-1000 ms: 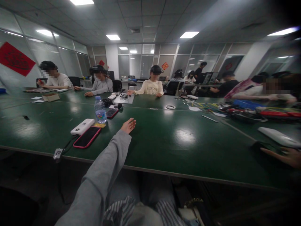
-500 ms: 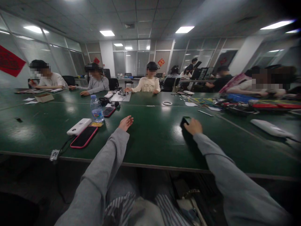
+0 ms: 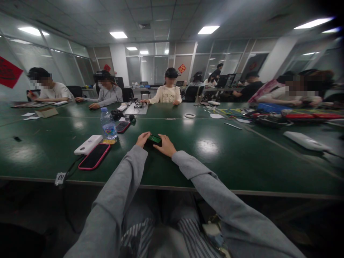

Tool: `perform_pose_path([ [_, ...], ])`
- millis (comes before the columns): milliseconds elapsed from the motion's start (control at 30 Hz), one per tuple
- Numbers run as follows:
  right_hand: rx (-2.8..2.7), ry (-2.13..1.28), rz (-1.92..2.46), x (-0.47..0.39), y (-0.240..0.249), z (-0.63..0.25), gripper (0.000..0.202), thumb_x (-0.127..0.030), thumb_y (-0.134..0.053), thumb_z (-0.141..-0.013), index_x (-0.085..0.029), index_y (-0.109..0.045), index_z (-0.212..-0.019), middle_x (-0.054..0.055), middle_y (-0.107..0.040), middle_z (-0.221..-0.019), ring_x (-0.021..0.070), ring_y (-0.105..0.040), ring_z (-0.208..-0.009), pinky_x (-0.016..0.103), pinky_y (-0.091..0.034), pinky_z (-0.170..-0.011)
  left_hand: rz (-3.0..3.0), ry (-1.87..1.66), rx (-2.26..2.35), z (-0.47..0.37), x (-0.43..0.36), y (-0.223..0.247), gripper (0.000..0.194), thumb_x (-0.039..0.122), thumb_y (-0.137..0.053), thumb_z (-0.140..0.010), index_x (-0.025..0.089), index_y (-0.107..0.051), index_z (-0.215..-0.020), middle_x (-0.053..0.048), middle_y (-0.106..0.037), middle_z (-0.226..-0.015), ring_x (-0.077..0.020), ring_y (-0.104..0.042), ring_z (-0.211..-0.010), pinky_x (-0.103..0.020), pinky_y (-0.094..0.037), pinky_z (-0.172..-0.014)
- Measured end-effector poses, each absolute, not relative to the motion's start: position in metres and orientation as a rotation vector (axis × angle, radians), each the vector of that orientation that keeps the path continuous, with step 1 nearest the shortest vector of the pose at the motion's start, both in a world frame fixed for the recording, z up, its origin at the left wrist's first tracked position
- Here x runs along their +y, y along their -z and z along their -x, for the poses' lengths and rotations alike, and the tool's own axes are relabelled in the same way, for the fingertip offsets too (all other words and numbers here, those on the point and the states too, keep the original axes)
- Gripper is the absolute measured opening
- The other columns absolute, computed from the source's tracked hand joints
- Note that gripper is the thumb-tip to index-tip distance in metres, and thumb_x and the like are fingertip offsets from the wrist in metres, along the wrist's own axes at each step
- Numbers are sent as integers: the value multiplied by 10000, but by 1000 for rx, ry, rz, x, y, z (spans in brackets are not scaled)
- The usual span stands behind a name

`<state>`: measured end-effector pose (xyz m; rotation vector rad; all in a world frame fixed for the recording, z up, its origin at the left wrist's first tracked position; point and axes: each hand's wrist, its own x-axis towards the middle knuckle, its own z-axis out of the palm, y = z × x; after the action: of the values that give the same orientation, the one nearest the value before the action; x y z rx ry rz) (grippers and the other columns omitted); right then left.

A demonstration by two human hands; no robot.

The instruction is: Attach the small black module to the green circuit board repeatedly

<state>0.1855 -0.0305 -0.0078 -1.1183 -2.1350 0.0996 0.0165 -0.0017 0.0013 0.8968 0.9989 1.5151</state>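
Observation:
A small dark rectangular object with a speckled green top face is between my two hands, over the near middle of the table; its exact kind is unclear. My left hand grips its left end, fingers curled at the edge. At its right end, my right hand holds it with thumb on the near side and fingers on the far side. The hands partly cover both ends. Whether its underside touches the table I cannot tell.
Left of my hands are a water bottle, a white power bank with a cable and a pink-edged phone. A white ring lies farther back on the green table. Several people sit around it.
My right hand has brought the dark object leftward from the right side to my left hand. My left hand, open before, has closed on its left end.

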Motion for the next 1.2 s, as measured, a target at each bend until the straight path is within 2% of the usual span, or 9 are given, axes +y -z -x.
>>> perform_pose_path([
  [200,-2132,-141,1097,-28,9,-189,712,-506,-635,-752,-108,-391,-1290,153,-453,-1173,252,-436,-1107,406,-383,-972,-925,-1510,970,-12,3,5,231,157,-703,-656,138,-657,-881,-62,-675,-858,-160,-611,-916,-315,-423,-912],
  [367,-2186,-134,1018,-35,4,-188,521,-389,-628,-777,-178,-439,-1214,98,-479,-1105,209,-486,-1025,357,-417,-917,-966,-1529,936,-11,7,7,253,181,-723,-627,107,-664,-861,-74,-674,-841,-154,-617,-822,-335,-425,-893],
  [533,-2177,-175,1037,-38,2,-187,375,-337,-597,-800,-195,-484,-1128,70,-512,-1052,180,-530,-945,323,-429,-869,-956,-1531,920,-13,2,3,242,187,-725,-638,101,-661,-856,-70,-674,-812,-138,-611,-771,-312,-437,-846],
  [700,-2019,-276,981,-36,-2,-187,324,-336,-592,-803,-193,-539,-1089,69,-543,-1033,184,-526,-970,336,-404,-905,-836,-1557,897,-16,-8,-9,290,323,-724,-675,116,-642,-861,-52,-659,-787,-124,-606,-730,-261,-455,-743],
  [800,-1771,-499,932,-35,-6,-184,303,-370,-618,-778,-197,-573,-1023,46,-572,-978,169,-537,-925,325,-415,-883,-769,-1500,920,-17,-12,-16,377,458,-707,-666,139,-629,-851,-36,-642,-757,-115,-599,-687,-239,-446,-668],
  [933,-1210,-1175,837,-34,-11,-172,320,-404,-671,-725,-200,-556,-943,-1,-588,-828,123,-564,-748,252,-482,-690,-767,-1339,851,-19,-16,-18,465,551,-668,-662,136,-629,-868,-65,-652,-798,-132,-608,-707,-253,-459,-650],
  [1000,-910,-1510,734,-35,-14,-166,277,-362,-669,-742,-195,-534,-918,-7,-593,-804,116,-578,-712,235,-504,-633,-808,-1283,787,-20,-18,-18,426,488,-707,-657,127,-631,-870,-65,-651,-782,-127,-603,-679,-251,-461,-631],
  [1067,-676,-1727,624,-37,-17,-161,202,-309,-628,-792,-181,-529,-912,12,-611,-834,127,-603,-753,247,-536,-656,-841,-1271,745,-22,-20,-18,362,372,-759,-637,123,-631,-867,-47,-645,-747,-106,-586,-631,-233,-452,-597],
  [1200,-438,-1887,521,-41,-22,-159,123,-269,-516,-881,-157,-537,-928,40,-630,-876,138,-617,-831,265,-565,-725,-829,-1318,668,-24,-24,-20,339,229,-790,-602,124,-621,-876,-17,-641,-719,-74,-564,-578,-207,-439,-559],
])
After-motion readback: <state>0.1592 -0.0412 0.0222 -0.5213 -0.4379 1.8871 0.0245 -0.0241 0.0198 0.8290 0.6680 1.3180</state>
